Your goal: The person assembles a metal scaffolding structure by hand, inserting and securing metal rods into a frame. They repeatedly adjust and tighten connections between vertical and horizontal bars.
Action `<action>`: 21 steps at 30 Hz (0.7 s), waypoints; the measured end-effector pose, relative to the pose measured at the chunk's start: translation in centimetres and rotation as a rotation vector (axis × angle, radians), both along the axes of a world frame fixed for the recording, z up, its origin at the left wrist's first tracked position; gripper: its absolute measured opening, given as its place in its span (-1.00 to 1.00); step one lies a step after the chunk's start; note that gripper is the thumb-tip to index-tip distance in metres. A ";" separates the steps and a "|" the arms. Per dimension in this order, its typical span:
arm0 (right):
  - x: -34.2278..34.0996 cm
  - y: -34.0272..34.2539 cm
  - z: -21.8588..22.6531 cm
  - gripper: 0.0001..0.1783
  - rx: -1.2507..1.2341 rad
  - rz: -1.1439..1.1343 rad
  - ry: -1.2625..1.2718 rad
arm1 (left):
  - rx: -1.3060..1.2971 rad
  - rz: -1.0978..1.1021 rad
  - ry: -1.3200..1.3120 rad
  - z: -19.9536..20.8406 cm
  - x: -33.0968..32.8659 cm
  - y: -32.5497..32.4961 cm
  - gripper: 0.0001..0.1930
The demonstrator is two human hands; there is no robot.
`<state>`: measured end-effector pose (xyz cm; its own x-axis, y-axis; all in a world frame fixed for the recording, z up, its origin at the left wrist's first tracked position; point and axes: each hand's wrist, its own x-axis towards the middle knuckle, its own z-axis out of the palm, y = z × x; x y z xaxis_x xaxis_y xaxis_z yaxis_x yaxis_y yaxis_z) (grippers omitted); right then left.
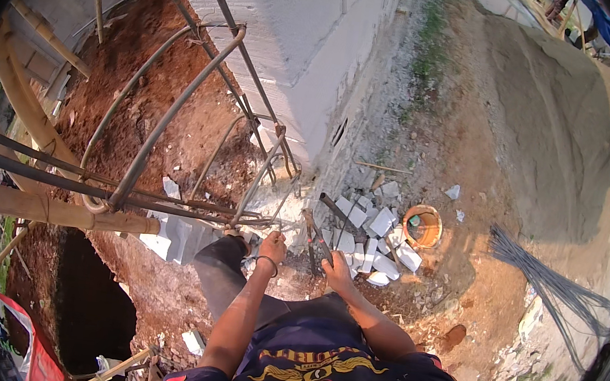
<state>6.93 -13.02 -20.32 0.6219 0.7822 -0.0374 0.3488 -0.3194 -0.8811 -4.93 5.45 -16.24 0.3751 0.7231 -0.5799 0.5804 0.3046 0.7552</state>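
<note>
My right hand point(338, 273) is closed round a handle of long pincers point(310, 255), whose handles are partly red and spread apart. Their head points away from me, beside the near end of a rusty rebar cage point(182, 103). Close to that same end, my left hand point(272, 247) is a fist with a dark band at its wrist. Whatever its fingers pinch is too small to make out. Long bars and bent stirrups form the cage, which reaches up and left from my hands.
Broken white blocks point(383, 222) lie ahead of my right hand, beside an orange bucket point(422, 227). A bundle of grey wire point(550, 282) and a sand heap point(557, 91) are at right. A bamboo pole point(55, 205) crosses at left, above a deep pit point(93, 302). A pale wall point(286, 23) stands ahead.
</note>
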 end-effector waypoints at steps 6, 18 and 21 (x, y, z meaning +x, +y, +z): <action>0.5 5.8 -2.8 -0.70 -0.121 0.176 0.401 | 0.039 -0.014 0.017 -0.3 -0.3 0.4 -0.84; 1.0 6.3 3.8 -0.54 -0.206 0.356 0.191 | 0.238 -0.041 0.060 -4.1 -0.8 -0.2 -0.88; 1.3 7.5 5.4 -0.53 -0.306 0.372 0.133 | 0.251 -0.019 0.052 -4.6 -0.6 -0.4 -0.86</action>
